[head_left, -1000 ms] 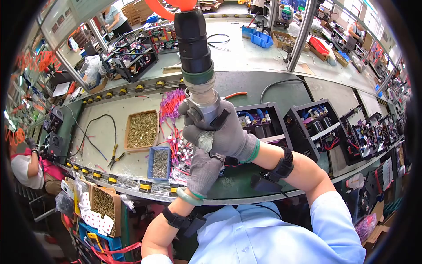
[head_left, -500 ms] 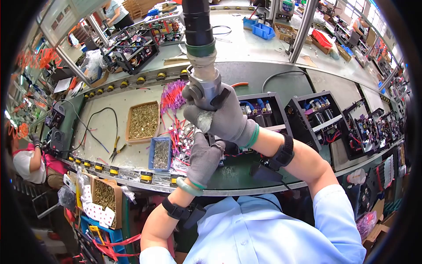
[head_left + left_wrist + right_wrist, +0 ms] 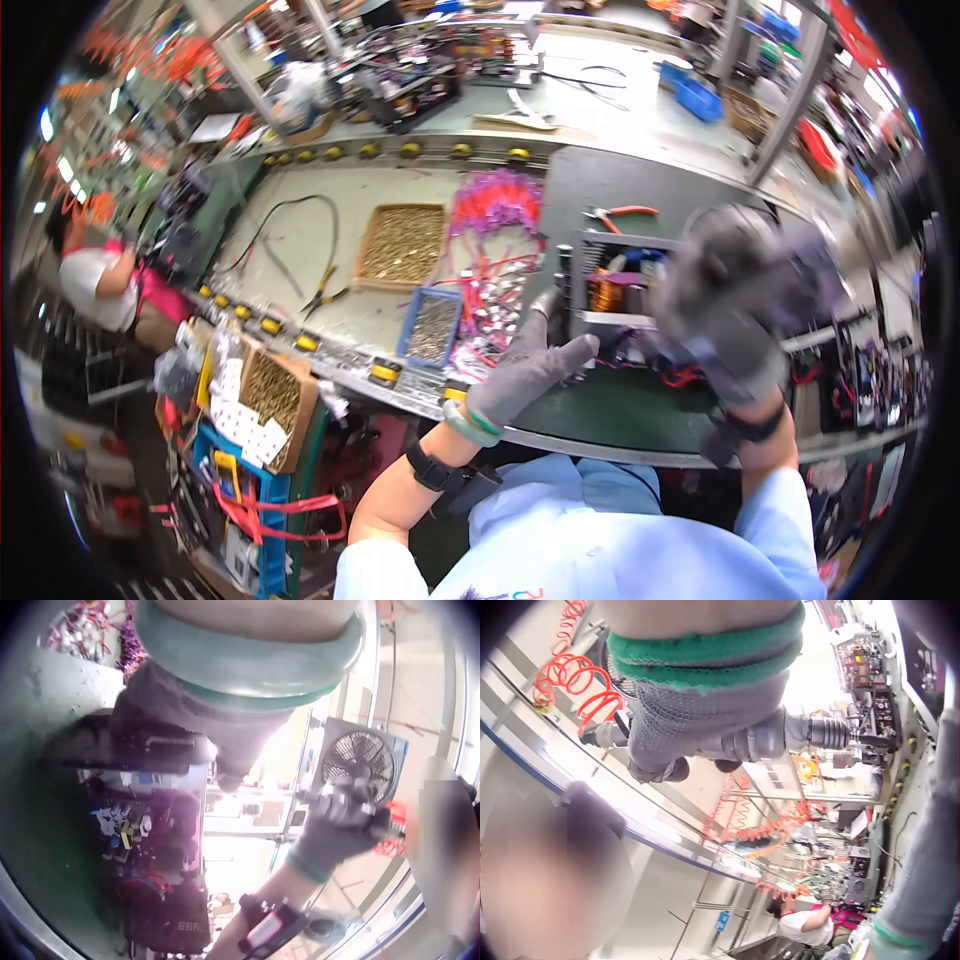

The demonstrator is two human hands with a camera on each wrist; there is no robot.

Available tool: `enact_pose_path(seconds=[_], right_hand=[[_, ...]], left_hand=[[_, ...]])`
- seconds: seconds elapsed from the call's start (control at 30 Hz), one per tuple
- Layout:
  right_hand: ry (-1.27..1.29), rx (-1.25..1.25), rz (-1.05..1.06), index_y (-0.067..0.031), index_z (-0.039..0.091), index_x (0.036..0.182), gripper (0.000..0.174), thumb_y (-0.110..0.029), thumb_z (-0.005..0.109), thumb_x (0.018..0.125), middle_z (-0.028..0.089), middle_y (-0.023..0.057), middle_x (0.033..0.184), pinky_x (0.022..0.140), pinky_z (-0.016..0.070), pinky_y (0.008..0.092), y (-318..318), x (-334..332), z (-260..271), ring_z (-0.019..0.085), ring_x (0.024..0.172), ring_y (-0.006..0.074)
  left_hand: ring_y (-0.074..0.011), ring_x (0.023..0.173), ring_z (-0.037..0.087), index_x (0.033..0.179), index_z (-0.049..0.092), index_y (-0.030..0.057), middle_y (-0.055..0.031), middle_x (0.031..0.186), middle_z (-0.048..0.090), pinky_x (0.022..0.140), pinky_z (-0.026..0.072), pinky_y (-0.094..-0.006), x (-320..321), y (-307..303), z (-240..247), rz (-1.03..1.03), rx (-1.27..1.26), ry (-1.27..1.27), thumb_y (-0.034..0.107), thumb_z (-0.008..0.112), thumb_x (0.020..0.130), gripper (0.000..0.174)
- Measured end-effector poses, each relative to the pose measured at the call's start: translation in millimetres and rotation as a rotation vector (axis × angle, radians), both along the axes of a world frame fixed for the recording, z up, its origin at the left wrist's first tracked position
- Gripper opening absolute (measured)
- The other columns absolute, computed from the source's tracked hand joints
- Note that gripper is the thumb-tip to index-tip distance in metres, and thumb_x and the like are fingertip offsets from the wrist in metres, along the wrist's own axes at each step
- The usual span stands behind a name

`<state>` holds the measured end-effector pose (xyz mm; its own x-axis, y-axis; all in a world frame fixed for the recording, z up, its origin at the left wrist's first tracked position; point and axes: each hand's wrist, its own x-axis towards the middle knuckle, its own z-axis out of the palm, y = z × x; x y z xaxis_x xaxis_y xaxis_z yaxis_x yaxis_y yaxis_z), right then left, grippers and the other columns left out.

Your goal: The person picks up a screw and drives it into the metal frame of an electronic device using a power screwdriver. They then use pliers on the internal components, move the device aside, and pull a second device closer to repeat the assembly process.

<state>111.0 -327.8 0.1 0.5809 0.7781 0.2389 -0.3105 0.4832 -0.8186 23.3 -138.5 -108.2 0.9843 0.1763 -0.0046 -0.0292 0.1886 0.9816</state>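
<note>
My gloved left hand (image 3: 520,372) is at the left end of an opened black metal case (image 3: 612,319), its thumb stretched out to the side. In the left wrist view, the glove (image 3: 169,705) overlaps the end panel of the case, and small coloured parts (image 3: 124,829) show inside. My gloved right hand (image 3: 728,315) is raised over the right side of the bench, blurred. It grips a grey powered screwdriver (image 3: 769,741), seen more clearly in the right wrist view, with a red coiled hose (image 3: 577,682) behind it.
Left on the bench are a cardboard tray of brass-coloured screws (image 3: 402,245), a blue tray of small silver parts (image 3: 431,326), red-and-white wires (image 3: 497,300) and yellow-black pliers (image 3: 322,295). Red-handled pliers (image 3: 630,211) lie behind the case. Another person (image 3: 105,275) works at far left.
My right hand has swung the screwdriver up and right, away from the case. My left hand has left its place below the screwdriver and uncurled its fingers. The head view has turned left.
</note>
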Motion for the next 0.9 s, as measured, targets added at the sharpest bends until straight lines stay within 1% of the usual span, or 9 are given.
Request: enact_pose_path(seconds=[0.1, 0.17, 0.23, 0.3, 0.33, 0.4, 0.5, 0.83, 0.9], right_hand=[[-0.264, 0.151, -0.138, -0.0105, 0.043, 0.108, 0.049, -0.027, 0.079, 0.078, 0.047, 0.0051, 0.084, 0.054, 0.0488, 0.03, -18, -9, -33, 0.054, 0.067, 0.0164], [-0.177, -0.048, -0.377, -0.0093, 0.044, 0.111, 0.054, -0.025, 0.081, 0.075, 0.05, 0.0062, 0.088, 0.065, 0.0499, 0.0283, -34, -38, -59, 0.055, 0.072, 0.0159], [-0.28, -0.187, -0.512, -0.009, 0.046, 0.108, 0.048, -0.024, 0.079, 0.077, 0.051, 0.0064, 0.088, 0.066, 0.0498, 0.0282, -48, -46, -106, 0.056, 0.073, 0.0157], [-0.345, -0.288, -0.555, -0.0087, 0.047, 0.106, 0.045, -0.022, 0.078, 0.077, 0.052, 0.0067, 0.087, 0.068, 0.05, 0.0291, -47, -49, -135, 0.056, 0.074, 0.0153], [-0.36, -0.28, -0.552, -0.0084, 0.047, 0.105, 0.042, -0.018, 0.076, 0.077, 0.053, 0.0067, 0.087, 0.068, 0.05, 0.0301, -46, -50, -136, 0.055, 0.074, 0.0149], [-0.398, -0.273, -0.572, -0.0083, 0.048, 0.105, 0.041, -0.017, 0.075, 0.077, 0.053, 0.0069, 0.086, 0.068, 0.0501, 0.0304, -43, -55, -140, 0.055, 0.073, 0.0148], [-0.507, -0.251, -0.597, -0.0084, 0.048, 0.106, 0.039, -0.016, 0.074, 0.077, 0.053, 0.0079, 0.085, 0.067, 0.0497, 0.0301, -38, -59, -143, 0.055, 0.072, 0.0153], [-0.444, -0.235, -0.588, -0.0086, 0.047, 0.108, 0.039, -0.018, 0.073, 0.08, 0.053, 0.0082, 0.087, 0.07, 0.0497, 0.0323, -37, -57, -137, 0.054, 0.073, 0.0167], [-0.452, -0.247, -0.581, -0.0086, 0.047, 0.108, 0.039, -0.016, 0.073, 0.079, 0.053, 0.0086, 0.086, 0.069, 0.0496, 0.0321, -38, -57, -136, 0.054, 0.073, 0.0169]], left_hand=[[-0.0116, 0.084, 0.061, 0.119, 0.057, -0.0019, -0.0031, 0.094, 0.064, 0.074, 0.0495, -0.0246, -31, 62, -4, 0.06, -0.127, 0.159, 0.03, 0.07, 0.084, 0.049], [-0.0068, 0.067, 0.059, 0.091, 0.069, 0.0019, 0.0009, 0.076, 0.064, 0.059, 0.0468, -0.0222, -43, 123, -25, 0.278, 0.182, 0.215, 0.032, 0.069, 0.084, 0.031], [-0.007, 0.058, 0.055, 0.08, 0.07, 0.002, -0.0006, 0.068, 0.063, 0.052, 0.0439, -0.0247, -52, 190, -68, 0.506, 0.253, 0.373, 0.031, 0.069, 0.083, 0.029], [-0.0143, 0.062, 0.062, 0.094, 0.071, 0.0043, -0.0032, 0.07, 0.067, 0.06, 0.0502, -0.0285, -56, 244, -104, 0.581, 0.67, 0.529, 0.025, 0.067, 0.083, 0.023], [-0.0143, 0.062, 0.062, 0.094, 0.071, 0.0043, -0.0032, 0.07, 0.067, 0.06, 0.0502, -0.0285, -57, 257, -115, 0.577, 0.676, 0.533, 0.025, 0.067, 0.083, 0.023], [-0.0253, 0.079, 0.068, 0.097, 0.071, 0.0107, -0.0089, 0.084, 0.071, 0.073, 0.0527, -0.0343, -54, 272, -124, 0.34, 1.202, 0.669, 0.029, 0.065, 0.081, 0.025], [-0.0303, 0.095, 0.065, 0.099, 0.071, 0.015, -0.0117, 0.095, 0.069, 0.085, 0.0501, -0.0371, -38, 253, -116, 0.31, 1.215, 0.889, 0.03, 0.063, 0.081, 0.025], [-0.0324, 0.098, 0.063, 0.1, 0.069, 0.0145, -0.0152, 0.102, 0.067, 0.087, 0.0486, -0.0389, -33, 259, -128, 0.319, 1.167, 0.862, 0.022, 0.061, 0.081, 0.022], [-0.0326, 0.099, 0.063, 0.102, 0.068, 0.0136, -0.0155, 0.102, 0.067, 0.088, 0.0484, -0.0389, -36, 265, -132, 0.187, 1.217, 0.786, 0.019, 0.061, 0.08, 0.023]])
